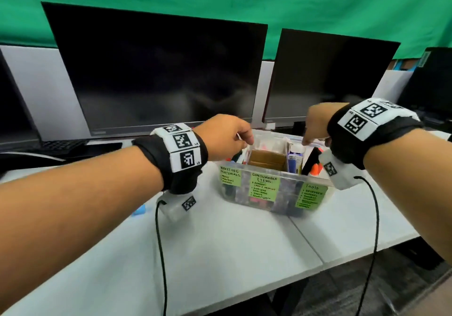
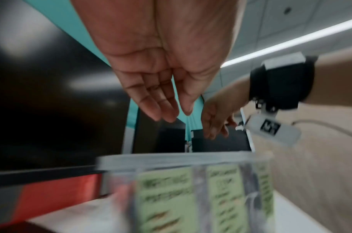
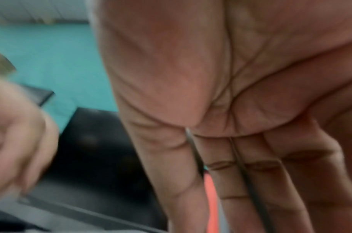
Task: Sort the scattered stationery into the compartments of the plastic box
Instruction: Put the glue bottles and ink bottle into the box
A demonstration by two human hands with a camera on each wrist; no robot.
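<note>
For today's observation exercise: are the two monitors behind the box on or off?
Off: both monitors, left and right, show plain dark screens with only faint reflections.

In the head view the left hand (image 1: 223,135) hides its own fingers and whatever lies beneath them in the plastic box (image 1: 274,188); the right hand (image 1: 315,126) does the same. The green labels (image 1: 265,188) below the fingers are partly too small to read. The right wrist view is blurred: an orange thing (image 3: 212,203) between the fingers (image 3: 251,189) cannot be identified.
</note>
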